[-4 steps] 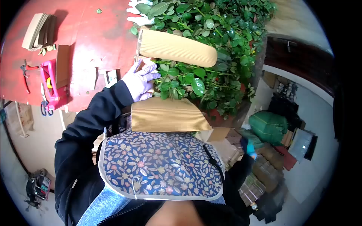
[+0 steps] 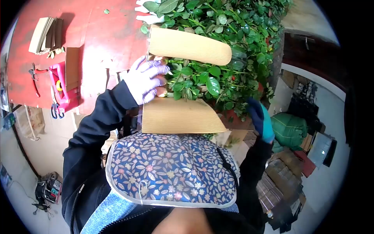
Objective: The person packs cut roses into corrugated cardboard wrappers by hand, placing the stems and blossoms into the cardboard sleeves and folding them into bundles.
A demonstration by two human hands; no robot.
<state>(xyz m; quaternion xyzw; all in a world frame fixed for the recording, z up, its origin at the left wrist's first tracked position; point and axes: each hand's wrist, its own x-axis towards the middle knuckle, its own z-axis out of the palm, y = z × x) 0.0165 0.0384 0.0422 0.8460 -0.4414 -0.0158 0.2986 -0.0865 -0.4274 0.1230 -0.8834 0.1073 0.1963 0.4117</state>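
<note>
My left hand (image 2: 150, 81), in a pale purple glove, lies curled over the heads of a bunch of roses, mostly hidden under its fingers. Their leafy green stems (image 2: 194, 80) stretch away to the right. A corrugated cardboard sheet lies around the bunch, with one flap (image 2: 189, 45) beyond it and another flap (image 2: 179, 117) on the near side, by the floral apron (image 2: 171, 167). My right hand (image 2: 261, 119), in a navy and teal glove, is raised right of the bunch. It is slightly blurred, its fingers stretched out, with nothing visible in them.
A large heap of leafy stems (image 2: 249, 31) covers the table's right side. On the red tabletop (image 2: 97, 23) are stacked cardboard pieces (image 2: 46, 35), red-handled pliers (image 2: 35, 80), a pink holder (image 2: 64, 87) and scissors (image 2: 55, 103). A green bundle (image 2: 288, 128) and cardboard stacks stand on the floor right.
My right hand has risen from low beside the apron toward the stems' right end. My left hand stays on the rose heads. The whole view has shifted slightly.
</note>
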